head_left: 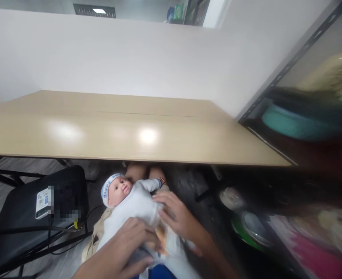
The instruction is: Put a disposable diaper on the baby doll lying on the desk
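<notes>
1. Doll (132, 207): one, lying on the person's lap, just below the near edge of the one bench (113, 145).
2. Its head, in one white cap (107, 186) with blue lettering, points to the upper left; the long axis slants from there to the lower right, the face turned rightward.
3. Two hands: left hand (137, 236) over the doll's middle, fingers bent; right hand (175, 215) over its front from the right, fingers partly extended.
4. Whether either grip pinches cloth I cannot tell; blur hides the fingertips.
5. One black chair (16, 217) stands at left.
</notes>
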Tool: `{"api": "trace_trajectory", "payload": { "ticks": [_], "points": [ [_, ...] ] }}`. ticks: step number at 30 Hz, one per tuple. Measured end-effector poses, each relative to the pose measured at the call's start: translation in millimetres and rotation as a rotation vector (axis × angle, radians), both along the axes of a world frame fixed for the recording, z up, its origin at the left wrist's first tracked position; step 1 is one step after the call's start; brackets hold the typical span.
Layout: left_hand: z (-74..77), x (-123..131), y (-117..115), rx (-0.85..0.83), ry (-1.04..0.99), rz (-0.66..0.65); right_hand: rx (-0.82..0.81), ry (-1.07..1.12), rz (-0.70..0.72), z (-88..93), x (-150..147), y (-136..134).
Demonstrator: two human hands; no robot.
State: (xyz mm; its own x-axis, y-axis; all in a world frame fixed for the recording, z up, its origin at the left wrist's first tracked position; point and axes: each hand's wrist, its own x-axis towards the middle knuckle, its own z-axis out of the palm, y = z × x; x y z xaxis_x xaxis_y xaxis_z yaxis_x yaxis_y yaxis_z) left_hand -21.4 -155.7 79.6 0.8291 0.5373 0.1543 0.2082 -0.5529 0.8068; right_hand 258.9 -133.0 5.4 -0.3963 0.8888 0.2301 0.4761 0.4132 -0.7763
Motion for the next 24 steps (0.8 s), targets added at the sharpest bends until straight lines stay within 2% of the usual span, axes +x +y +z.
{"api": "trace_trajectory", "payload": {
  "ticks": [1, 3, 5, 7, 10, 12, 14, 16, 18, 20, 24],
  "points": [
    [-1.2, 2.6, 5.5, 0.000, -0.017, 0.053, 0.001, -0.066, 0.090, 13.5, -6.1, -4.5],
    [-4.8, 8.3, 17.6, 0.020, -0.027, 0.155, -0.005, -0.220, 0.150, 31.3, -9.9, -13.3],
    [-9.3, 16.1, 30.2, 0.054, 0.007, 0.226, -0.041, -0.384, 0.130, 36.9, 0.8, -24.7],
    [-14.4, 29.5, 42.0, 0.099, 0.087, 0.239, -0.144, -0.509, 0.081, 34.1, 23.5, -41.8],
    [-25.2, 67.3, 57.2, 0.200, 0.367, 0.107, -0.461, -0.549, -0.101, 22.4, 61.6, -77.6],
    [-35.5, 102.3, 65.5, 0.271, 0.648, -0.097, -0.630, -0.489, -0.170, 13.2, 77.4, -102.2],
    [-46.7, 135.6, 72.7, 0.273, 0.745, -0.129, -0.685, -0.410, -0.226, 4.9, 82.0, -121.7],
    [-55.7, 156.7, 78.6, 0.277, 0.792, -0.131, -0.681, -0.341, -0.279, -1.7, 78.5, -133.7],
    [-59.7, 159.9, 81.9, 0.275, 0.790, -0.121, -0.662, -0.296, -0.313, -7.4, 72.8, -139.4],
    [-57.9, 148.1, 80.3, 0.275, 0.717, -0.042, -0.626, -0.268, -0.313, -15.0, 69.5, -141.6],
    [-41.3, 112.6, 61.3, 0.329, 0.465, 0.147, -0.477, -0.177, -0.354, -42.1, 72.9, -143.7]
  ]
}}
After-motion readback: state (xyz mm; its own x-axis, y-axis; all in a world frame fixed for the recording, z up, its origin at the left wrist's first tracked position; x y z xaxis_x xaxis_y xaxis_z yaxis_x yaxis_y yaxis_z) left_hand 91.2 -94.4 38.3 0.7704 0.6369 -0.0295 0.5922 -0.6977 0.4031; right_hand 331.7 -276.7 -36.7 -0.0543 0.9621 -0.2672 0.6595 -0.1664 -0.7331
